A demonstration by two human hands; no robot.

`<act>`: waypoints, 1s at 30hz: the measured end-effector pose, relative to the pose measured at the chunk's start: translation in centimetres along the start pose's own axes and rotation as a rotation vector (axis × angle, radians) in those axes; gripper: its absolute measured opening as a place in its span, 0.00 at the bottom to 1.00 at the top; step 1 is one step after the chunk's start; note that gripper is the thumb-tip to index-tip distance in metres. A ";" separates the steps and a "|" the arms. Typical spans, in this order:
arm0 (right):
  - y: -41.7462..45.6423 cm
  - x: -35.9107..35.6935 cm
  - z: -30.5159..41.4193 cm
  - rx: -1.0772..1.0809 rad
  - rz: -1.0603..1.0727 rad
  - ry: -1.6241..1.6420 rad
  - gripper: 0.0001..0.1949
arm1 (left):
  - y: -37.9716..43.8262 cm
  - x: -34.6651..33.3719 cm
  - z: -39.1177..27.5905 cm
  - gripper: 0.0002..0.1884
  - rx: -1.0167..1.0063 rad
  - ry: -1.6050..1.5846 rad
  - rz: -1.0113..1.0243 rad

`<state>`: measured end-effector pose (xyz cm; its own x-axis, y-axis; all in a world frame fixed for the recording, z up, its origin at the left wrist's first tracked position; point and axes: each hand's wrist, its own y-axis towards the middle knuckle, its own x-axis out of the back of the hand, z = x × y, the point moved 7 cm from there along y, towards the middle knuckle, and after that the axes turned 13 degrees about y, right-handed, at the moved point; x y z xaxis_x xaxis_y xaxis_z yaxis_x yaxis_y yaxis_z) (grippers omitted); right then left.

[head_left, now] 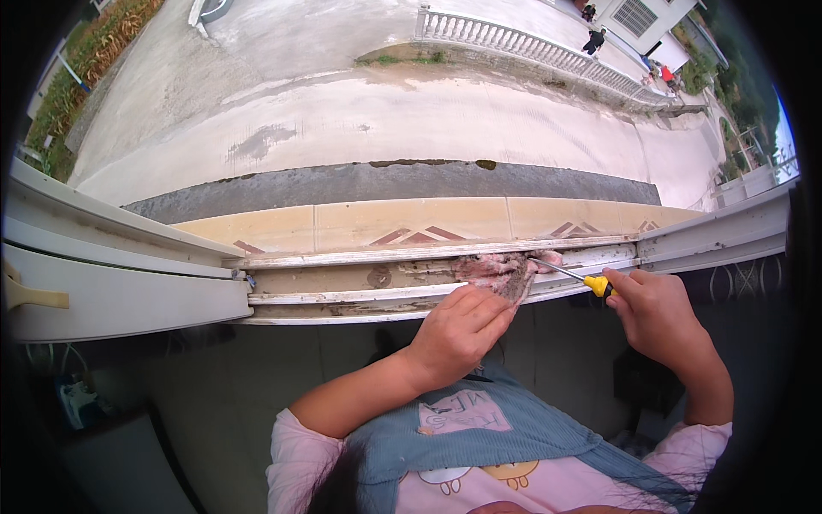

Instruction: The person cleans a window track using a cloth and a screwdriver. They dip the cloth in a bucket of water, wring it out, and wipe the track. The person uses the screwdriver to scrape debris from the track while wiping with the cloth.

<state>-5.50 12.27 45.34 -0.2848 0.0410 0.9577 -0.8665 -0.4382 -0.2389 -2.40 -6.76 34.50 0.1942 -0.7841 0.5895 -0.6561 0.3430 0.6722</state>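
A pink cloth [488, 266], soiled with grey-brown dirt, lies bunched in the sliding track of a white window frame [347, 295]. My left hand [465, 327] pinches the near end of this cloth at the inner rail. In my right hand [655, 311] is a screwdriver [597, 284] with a yellow and black handle. Its metal shaft slants to the left, and the tip meets the cloth in the track. Brown grime coats the track floor left of the cloth, around a round stain [379, 276]. My right palm hides part of the handle.
A white sliding sash [128, 283] with a cream handle [38, 297] fills the left side. Beyond the track runs a tiled outer sill [411, 221], with a concrete yard [398, 128] below. A balustrade [514, 45] and a distant person [594, 41] are at the upper right.
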 end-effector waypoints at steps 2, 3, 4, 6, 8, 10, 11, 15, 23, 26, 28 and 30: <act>-0.2 -0.1 0.2 0.002 -0.006 0.003 0.15 | 0.0 0.1 -0.1 0.14 0.009 -0.009 -0.011; -0.3 -0.2 0.0 0.011 -0.023 0.025 0.15 | 0.0 0.2 0.0 0.14 0.009 -0.010 -0.013; -0.3 -0.5 -0.2 0.023 -0.039 0.046 0.15 | -0.1 0.2 0.1 0.13 0.021 -0.017 -0.022; -0.1 -0.7 -0.3 0.046 -0.051 0.073 0.14 | -0.2 0.8 0.0 0.13 0.021 -0.005 -0.029; 0.7 -1.1 0.3 0.072 -0.042 0.084 0.14 | -0.4 1.9 0.1 0.11 0.042 -0.002 -0.057; 2.2 -2.1 1.3 0.109 -0.006 0.140 0.15 | -1.4 3.2 0.2 0.11 0.071 0.038 -0.082; 3.0 -2.7 2.0 0.123 0.011 0.167 0.15 | -1.8 3.8 0.3 0.11 0.083 0.055 -0.095; 6.6 -4.9 5.8 0.311 -0.038 0.268 0.12 | -2.7 7.3 1.1 0.11 0.175 0.236 -0.200; 5.9 1.4 1.9 0.169 0.173 0.186 0.10 | -1.1 4.9 0.4 0.12 0.099 0.049 -0.146; 6.3 2.3 0.0 0.050 0.338 0.213 0.10 | -0.2 2.9 -0.7 0.13 0.034 -0.030 -0.102; 7.1 2.5 0.0 0.005 0.403 0.222 0.11 | 0.0 2.5 -0.7 0.13 0.026 -0.070 -0.096; 8.3 2.5 -0.1 -0.012 0.444 0.225 0.11 | -0.3 2.7 -0.2 0.12 0.041 -0.087 -0.087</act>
<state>-13.47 8.83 45.78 -0.7079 0.0463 0.7048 -0.6457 -0.4469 -0.6192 -1.55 -8.90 35.97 0.1891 -0.8523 0.4877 -0.6690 0.2518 0.6993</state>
